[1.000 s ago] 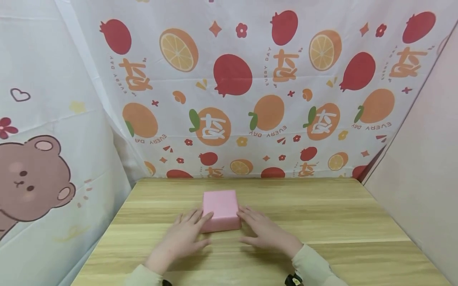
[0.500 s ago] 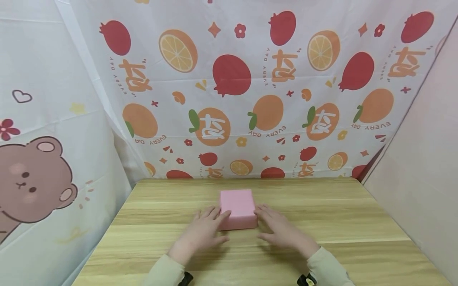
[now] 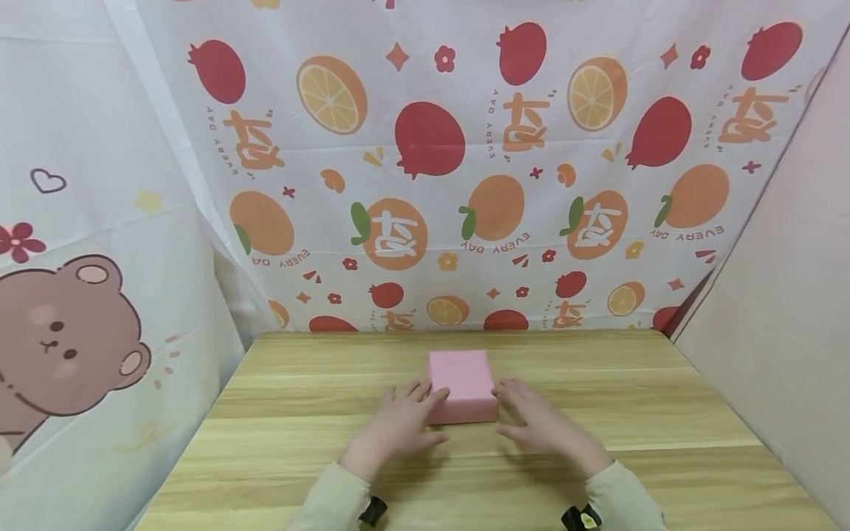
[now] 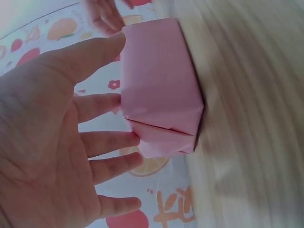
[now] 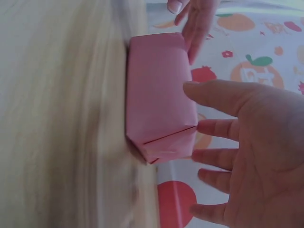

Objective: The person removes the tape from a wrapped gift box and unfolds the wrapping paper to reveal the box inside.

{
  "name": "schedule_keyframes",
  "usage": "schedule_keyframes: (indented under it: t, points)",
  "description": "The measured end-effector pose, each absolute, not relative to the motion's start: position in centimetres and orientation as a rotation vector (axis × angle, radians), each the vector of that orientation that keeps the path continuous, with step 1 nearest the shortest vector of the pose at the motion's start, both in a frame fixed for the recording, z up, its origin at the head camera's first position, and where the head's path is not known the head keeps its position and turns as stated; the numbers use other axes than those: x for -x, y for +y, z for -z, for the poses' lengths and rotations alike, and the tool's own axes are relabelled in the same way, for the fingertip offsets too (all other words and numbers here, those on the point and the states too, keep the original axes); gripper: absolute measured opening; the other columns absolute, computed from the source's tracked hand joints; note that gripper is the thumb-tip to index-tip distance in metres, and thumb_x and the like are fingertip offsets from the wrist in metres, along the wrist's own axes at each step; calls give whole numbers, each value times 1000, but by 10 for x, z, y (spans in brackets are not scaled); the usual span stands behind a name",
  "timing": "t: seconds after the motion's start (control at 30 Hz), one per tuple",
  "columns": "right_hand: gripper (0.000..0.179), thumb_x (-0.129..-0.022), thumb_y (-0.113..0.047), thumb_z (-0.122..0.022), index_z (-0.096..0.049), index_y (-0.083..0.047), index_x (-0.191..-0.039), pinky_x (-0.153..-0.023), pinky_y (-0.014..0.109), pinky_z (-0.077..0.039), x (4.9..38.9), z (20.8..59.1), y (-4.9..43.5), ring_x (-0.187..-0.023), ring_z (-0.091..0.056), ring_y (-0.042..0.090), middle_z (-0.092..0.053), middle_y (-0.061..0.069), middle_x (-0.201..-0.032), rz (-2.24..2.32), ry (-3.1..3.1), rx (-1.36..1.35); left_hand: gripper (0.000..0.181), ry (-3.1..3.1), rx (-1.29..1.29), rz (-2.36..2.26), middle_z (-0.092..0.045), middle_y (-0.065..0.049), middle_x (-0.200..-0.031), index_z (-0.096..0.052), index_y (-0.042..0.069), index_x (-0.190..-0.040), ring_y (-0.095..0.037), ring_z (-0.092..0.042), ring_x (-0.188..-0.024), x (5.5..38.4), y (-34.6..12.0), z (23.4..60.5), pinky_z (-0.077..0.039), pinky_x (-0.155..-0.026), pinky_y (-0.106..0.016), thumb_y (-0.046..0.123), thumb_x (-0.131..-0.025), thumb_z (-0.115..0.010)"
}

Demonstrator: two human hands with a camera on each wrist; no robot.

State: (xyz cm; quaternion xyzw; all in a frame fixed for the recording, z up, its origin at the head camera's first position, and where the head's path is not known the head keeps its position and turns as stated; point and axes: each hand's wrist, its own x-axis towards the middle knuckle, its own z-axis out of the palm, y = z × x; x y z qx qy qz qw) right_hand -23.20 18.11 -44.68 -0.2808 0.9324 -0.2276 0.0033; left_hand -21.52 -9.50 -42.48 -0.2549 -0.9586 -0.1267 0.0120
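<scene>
Soft shadows; hazy, slightly blurry wrist views.

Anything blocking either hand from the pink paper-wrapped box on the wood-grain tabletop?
Nothing visible. The person's left hand is at the left side of the pink paper-wrapped box, the right hand at its right side; no object shows in between in any view.
</scene>
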Motion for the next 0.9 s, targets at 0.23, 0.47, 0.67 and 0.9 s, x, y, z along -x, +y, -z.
schedule_keyframes:
  t: [0.23, 0.47, 0.67, 0.9]
  points:
    - [49, -94, -31, -64, -55, -2, -133, -111, 60, -34, 245, 437, 178, -135, -42, 44, -47, 25, -143, 836, 2902, 857, 62, -3019, 734, 656, -53, -14, -143, -48, 14, -143, -38, -50, -132, 236, -96, 418, -33, -105, -70, 46, -92, -62]
    - [47, -96, -24, -60, -51, -3, -137, -113, 59, -32, 263, 422, 172, -138, -39, 43, -45, 23, -147, 1042, 2918, 666, 61, -2997, 595, 960, -47, -15, -149, -42, 10, -147, -36, -44, -138, 252, -102, 409, -36, -112, -54, 37, -96, -60]
    - [54, -97, -29, -58, -44, -3, -143, -113, 57, -33, 282, 422, 169, -139, -38, 40, -44, 21, -149, 1243, 2922, 453, 59, -2876, 413, 1174, -46, -16, -149, -42, 7, -147, -35, -41, -139, 263, -102, 414, -34, -115, -52, 34, -97, -59]
    - [58, -98, -36, -56, -40, -7, -145, -114, 54, -34, 297, 456, 162, -139, -39, 37, -41, 18, -150, 1794, 2554, 146, 59, -2665, 319, 1576, -40, -27, -149, -37, 5, -149, -48, -40, -135, 277, -98, 441, -35, -111, -59, 29, -98, -57]
